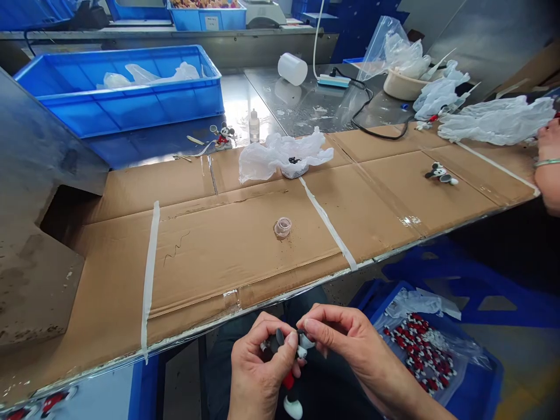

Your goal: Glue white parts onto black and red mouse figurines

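Observation:
In the lower middle of the head view, my left hand (258, 364) is closed around a toy mouse figurine (293, 407) with black ears, a red body and white shoes. It hangs foot down, in front of the table edge, and my fingers cover much of it. My right hand (354, 344) meets it from the right, thumb and forefinger pinched beside the figurine's upper part; whatever sits between those fingertips is too small to name. On the cardboard beyond stands a small clear round pot (283, 227). Behind it, tiny black pieces (294, 160) lie in a white plastic bag (266, 158).
Another mouse figurine (224, 137) stands beside a dropper bottle (254, 125); one more figurine (441, 174) lies at right. A blue crate (144, 108) is at back left. Below right, a blue bin (481, 391) holds many red-and-black figurines. Another person's hand (549, 143) shows at the right edge.

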The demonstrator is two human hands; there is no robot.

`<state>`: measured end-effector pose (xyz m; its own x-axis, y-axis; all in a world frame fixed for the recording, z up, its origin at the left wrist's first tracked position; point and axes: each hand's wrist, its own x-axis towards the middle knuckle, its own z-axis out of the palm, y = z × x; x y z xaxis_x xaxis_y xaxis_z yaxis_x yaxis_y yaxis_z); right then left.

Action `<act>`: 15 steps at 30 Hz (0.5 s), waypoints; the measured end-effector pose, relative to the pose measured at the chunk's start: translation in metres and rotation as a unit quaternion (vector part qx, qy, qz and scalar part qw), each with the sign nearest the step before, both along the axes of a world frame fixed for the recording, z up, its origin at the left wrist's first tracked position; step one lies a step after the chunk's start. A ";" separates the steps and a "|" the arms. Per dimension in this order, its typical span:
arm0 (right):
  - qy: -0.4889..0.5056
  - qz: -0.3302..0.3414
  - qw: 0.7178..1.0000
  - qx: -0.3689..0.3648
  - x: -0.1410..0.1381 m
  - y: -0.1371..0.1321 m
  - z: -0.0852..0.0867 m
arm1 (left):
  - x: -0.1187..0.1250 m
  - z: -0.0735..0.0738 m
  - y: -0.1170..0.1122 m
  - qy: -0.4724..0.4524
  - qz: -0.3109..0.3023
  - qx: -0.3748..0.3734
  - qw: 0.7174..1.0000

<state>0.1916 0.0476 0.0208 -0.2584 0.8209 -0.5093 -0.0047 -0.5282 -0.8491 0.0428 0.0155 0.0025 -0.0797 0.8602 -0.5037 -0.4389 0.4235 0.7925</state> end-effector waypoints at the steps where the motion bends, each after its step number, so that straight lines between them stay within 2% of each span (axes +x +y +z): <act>1: 0.002 -0.004 1.000 0.001 -0.001 -0.001 0.000 | 0.000 0.000 0.000 0.004 0.003 0.000 1.000; 8: 0.003 -0.042 0.999 0.029 -0.006 -0.005 -0.005 | 0.003 -0.003 -0.001 0.026 0.002 0.018 0.999; 15: -0.019 -0.071 0.997 0.039 -0.003 0.001 -0.006 | 0.003 -0.012 -0.007 0.067 0.008 0.030 0.997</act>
<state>0.1889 0.0483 0.0147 -0.1192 0.8855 -0.4491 -0.0411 -0.4563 -0.8889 0.0455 0.0084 -0.0091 -0.1566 0.8869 -0.4346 -0.3339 0.3666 0.8684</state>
